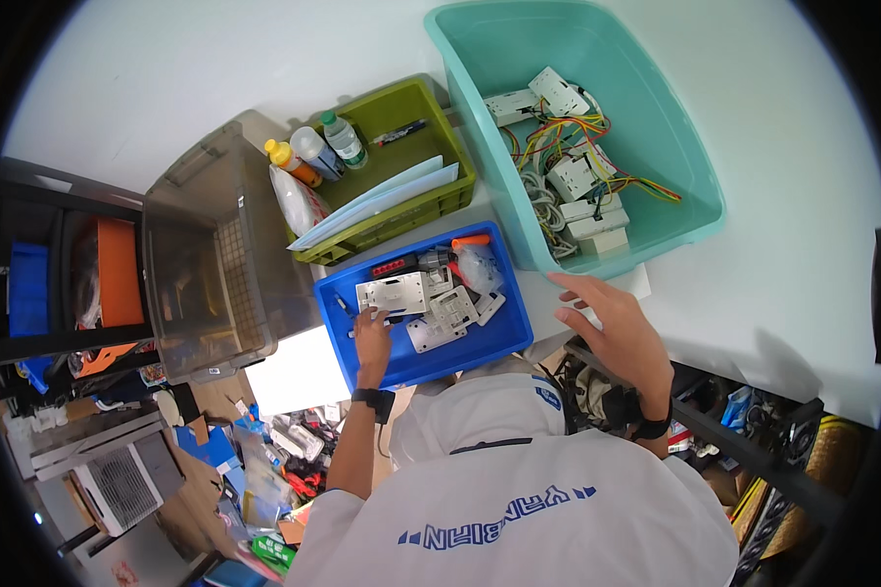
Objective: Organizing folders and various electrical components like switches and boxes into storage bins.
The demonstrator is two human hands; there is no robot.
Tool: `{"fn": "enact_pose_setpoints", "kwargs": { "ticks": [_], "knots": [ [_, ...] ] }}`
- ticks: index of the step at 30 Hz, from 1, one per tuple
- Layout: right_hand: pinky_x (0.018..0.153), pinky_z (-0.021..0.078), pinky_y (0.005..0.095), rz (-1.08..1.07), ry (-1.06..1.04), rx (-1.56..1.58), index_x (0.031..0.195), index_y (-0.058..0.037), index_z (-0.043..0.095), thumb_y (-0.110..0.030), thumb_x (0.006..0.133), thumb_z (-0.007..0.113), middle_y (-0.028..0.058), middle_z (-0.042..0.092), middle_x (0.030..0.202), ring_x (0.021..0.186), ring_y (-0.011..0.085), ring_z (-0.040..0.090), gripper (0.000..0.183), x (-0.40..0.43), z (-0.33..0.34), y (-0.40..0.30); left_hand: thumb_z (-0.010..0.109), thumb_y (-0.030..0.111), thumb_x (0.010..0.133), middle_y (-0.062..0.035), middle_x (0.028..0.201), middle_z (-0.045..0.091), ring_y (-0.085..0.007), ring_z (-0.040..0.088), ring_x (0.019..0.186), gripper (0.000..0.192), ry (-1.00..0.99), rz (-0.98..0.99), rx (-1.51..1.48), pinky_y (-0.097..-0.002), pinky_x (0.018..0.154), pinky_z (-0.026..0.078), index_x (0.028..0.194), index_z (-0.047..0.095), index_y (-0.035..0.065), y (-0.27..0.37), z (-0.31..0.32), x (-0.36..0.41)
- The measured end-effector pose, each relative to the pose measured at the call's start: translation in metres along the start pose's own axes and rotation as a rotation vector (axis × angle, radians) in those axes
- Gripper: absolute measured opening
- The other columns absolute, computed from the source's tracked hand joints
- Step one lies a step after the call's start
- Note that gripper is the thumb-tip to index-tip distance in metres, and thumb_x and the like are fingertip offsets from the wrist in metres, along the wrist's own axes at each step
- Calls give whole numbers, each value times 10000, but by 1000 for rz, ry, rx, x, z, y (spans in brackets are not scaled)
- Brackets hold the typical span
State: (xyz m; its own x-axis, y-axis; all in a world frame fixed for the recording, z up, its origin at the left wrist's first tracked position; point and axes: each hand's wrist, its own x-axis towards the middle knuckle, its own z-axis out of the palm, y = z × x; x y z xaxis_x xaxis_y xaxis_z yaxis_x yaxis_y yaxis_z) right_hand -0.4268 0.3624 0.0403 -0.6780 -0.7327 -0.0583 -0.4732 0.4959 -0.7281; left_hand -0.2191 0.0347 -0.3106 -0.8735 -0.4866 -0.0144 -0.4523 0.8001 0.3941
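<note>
My left hand (374, 343) reaches into a shallow blue plastic tray (495, 348), its fingertips at the lower edge of a white plastic housing plate (394, 293). Whether the fingers grip that plate is hard to make out. Beside it lie another white plastic plate with slots (454, 309) and a flat white plate with holes (432, 334). A clear plastic bag (479, 268) and a black-and-red part (394, 266) sit along the tray's far side. Fingers apart and holding nothing, my right hand (620, 334) hovers by the near corner of a teal plastic bin (484, 158).
Inside the teal bin are several white boxes (573, 178) with coloured wires (558, 136). An olive crate (396, 238) holds bottles (345, 139), a marker (400, 132) and pale folders (382, 202). Left stands a translucent grey bin (260, 359). Loose items (301, 440) clutter the floor.
</note>
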Motion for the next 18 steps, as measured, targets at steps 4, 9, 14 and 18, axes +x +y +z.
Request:
{"fn": "enact_pose_setpoints", "kwargs": {
  "ticks": [4,9,14,18],
  "knots": [
    [876,528,460,119,-44,-13,1372,-39,589,-219,1018,657,221,690,1161,1021,431,658,403,-16,23,-11,803,70,815,-157,1132,697,-375,647,1108,261,22,51,-61,-481,993,508,1067,740,43,-13,11,5],
    [882,561,407,172,-25,-69,1400,-45,588,-216,1004,683,208,698,1229,1059,338,705,442,-32,43,-22,741,40,837,-159,999,687,-360,689,934,143,-2,135,-70,-473,860,544,975,703,35,-5,-7,15],
    [894,560,414,246,-33,-66,1411,-36,576,-229,1014,670,212,688,1268,1058,356,704,451,-37,62,-28,668,-23,867,-158,949,655,-377,684,883,114,54,107,-146,-443,751,562,971,687,18,16,-50,13],
    [941,544,431,222,-30,-31,1439,-43,552,-259,1002,689,227,645,1334,1132,375,670,507,-31,71,-48,633,-66,873,-148,936,653,-355,675,868,178,122,226,-309,-429,761,548,1010,698,27,35,-95,-2]
  ]
}}
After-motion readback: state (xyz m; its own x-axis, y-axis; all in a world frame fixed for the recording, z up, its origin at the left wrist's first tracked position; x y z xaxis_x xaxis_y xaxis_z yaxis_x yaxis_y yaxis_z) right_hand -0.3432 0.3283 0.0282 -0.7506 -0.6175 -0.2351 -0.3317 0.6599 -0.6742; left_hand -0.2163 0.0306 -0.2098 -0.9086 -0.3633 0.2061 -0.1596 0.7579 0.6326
